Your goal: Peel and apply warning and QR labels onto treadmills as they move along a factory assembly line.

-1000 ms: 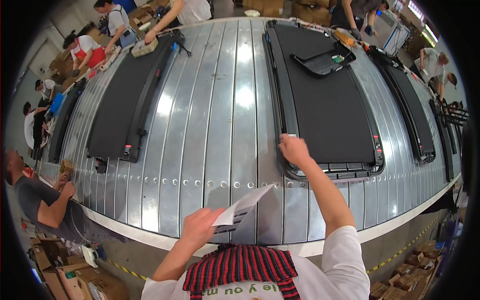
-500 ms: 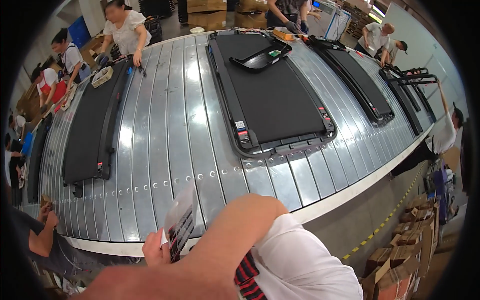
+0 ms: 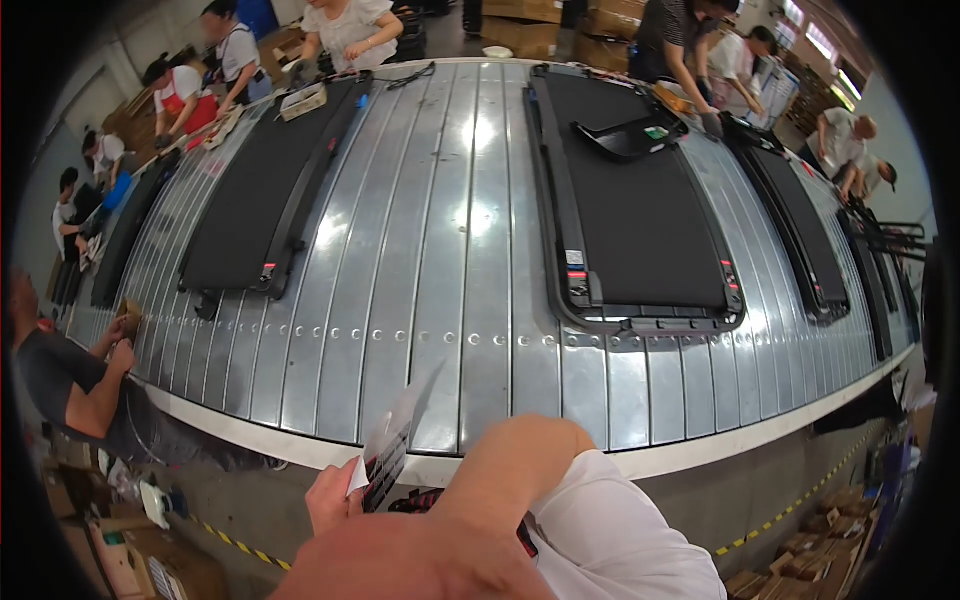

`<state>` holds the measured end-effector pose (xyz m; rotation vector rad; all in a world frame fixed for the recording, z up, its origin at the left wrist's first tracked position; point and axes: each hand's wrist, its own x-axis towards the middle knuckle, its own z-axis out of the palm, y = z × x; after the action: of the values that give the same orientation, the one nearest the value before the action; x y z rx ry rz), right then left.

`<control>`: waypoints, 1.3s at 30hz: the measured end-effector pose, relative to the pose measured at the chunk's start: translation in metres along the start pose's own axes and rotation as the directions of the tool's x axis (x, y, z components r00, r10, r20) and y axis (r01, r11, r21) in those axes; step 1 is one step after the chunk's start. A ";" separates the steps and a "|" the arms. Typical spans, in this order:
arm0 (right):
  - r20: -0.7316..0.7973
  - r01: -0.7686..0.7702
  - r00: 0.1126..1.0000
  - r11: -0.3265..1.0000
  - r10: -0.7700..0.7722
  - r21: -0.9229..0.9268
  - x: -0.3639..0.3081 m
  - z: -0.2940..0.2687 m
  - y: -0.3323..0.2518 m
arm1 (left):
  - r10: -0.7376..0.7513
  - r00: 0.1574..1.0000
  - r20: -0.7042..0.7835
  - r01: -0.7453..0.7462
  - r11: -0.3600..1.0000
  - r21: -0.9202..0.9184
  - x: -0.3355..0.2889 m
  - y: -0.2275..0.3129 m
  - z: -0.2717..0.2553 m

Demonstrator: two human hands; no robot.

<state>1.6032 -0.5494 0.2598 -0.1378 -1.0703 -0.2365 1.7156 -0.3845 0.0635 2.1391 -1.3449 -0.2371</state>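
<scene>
My left hand (image 3: 333,495) is closed on a label sheet (image 3: 387,462), pinched low by its edge. The sheet is clear towards its top, with rows of dark labels and a white piece by the fingers. My right arm (image 3: 520,465), in a white sleeve, bends across in front of me. The right hand (image 3: 400,560) comes close at the lower edge, and its fingers are hidden. Beyond my hands lies the metal slat conveyor (image 3: 430,290). On it, to the right, rests a black framed panel (image 3: 640,220) with small labels at its near corners.
A curved black part (image 3: 625,138) lies on the panel. Another dark panel (image 3: 260,210) is to the left, more at the right. A person (image 3: 80,375) works at the near left edge; others stand along the far side. Cardboard boxes (image 3: 165,560) and yellow-black tape (image 3: 790,500) are on the floor.
The view has swung left, so the conveyor and panels sit farther right. My left hand still holds the label sheet, and my right arm stays bent across.
</scene>
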 end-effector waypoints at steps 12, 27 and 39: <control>-0.068 -0.458 0.881 0.812 0.467 -0.362 0.023 -0.027 0.065 | -0.146 0.989 -0.012 0.146 0.989 -0.014 -0.036 -0.035 -0.031; -0.293 -0.310 0.897 0.000 0.331 -0.951 0.081 -0.071 0.264 | -0.054 0.969 -0.240 0.071 0.995 0.063 -0.125 -0.167 -0.138; -0.385 -0.385 0.894 -0.048 0.228 -0.922 0.076 -0.132 0.271 | -0.051 0.966 -0.254 0.033 0.996 -0.077 -0.093 -0.208 -0.149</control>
<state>1.8201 -0.3264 0.2646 -1.7152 -0.4858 -0.5612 1.8957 -0.1810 0.0509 2.0584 -1.1265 -0.0237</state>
